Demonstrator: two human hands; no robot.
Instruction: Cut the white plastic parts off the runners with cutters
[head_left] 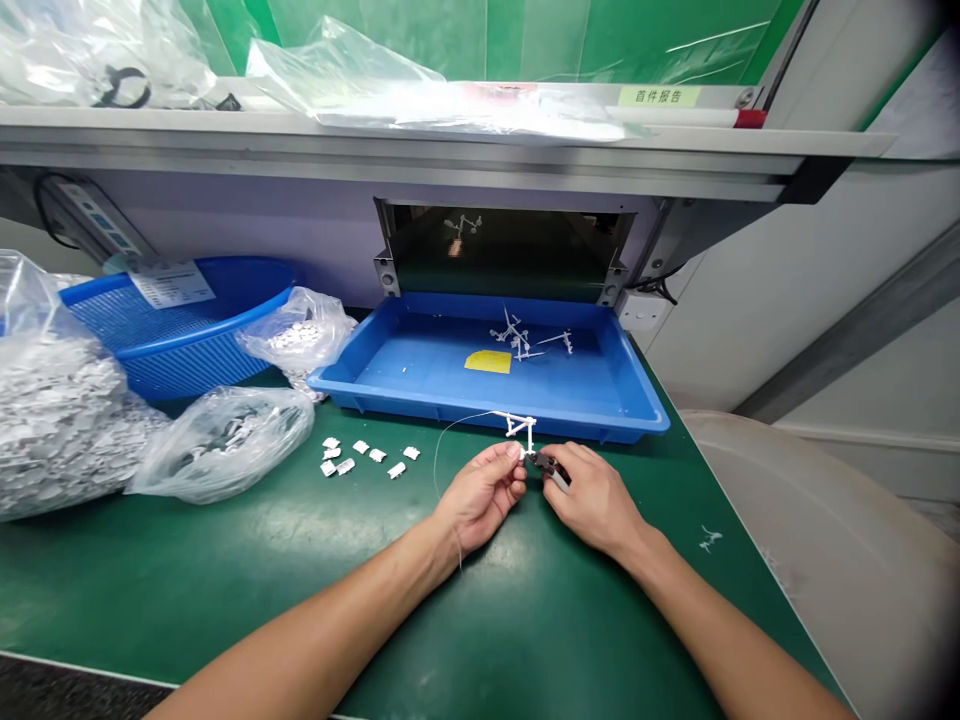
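Where the white sprue (532,435) stands just before the near wall of the blue tray (409,402), little room shows on its far side; open green table (600,620) spreads near and out to its slanting right edge. The left hand (484,495) pinches the sprue between thumb and fingertips; the right hand (596,500) curls around cutters (556,474), tips beside it, both forearms (352,610) converging from the near corners.

yellow-green label (660,96) on shelf strip (716,97): "首件报告"; sheet (172,284) on blue basket (195,345): print too small to read
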